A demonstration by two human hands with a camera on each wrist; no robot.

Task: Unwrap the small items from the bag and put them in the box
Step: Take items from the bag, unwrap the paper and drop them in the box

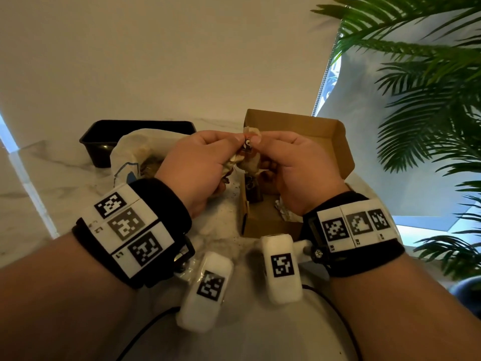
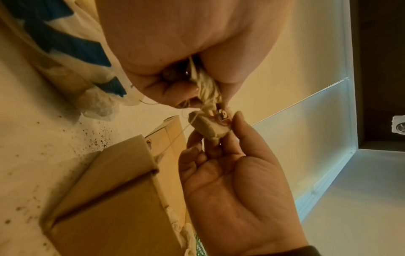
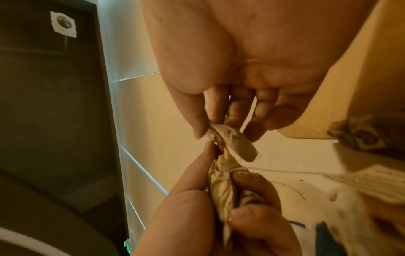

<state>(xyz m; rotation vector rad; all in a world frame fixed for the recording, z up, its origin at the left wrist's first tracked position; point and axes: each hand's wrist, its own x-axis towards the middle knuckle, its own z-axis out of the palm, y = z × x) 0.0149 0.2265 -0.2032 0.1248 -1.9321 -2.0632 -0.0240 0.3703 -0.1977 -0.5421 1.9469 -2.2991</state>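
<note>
Now both hands meet mid-frame above the open brown cardboard box (image 1: 299,131). Left hand (image 1: 197,162) and right hand (image 1: 291,165) pinch the crumpled cream paper wrapper (image 1: 235,160) round a small dark item (image 1: 247,145). Peel slowly, holding it over the box.

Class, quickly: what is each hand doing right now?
Left hand: closed, gripping the crumpled wrapping.
Right hand: closed, pinching the same wrapping's other end above the box.
</note>
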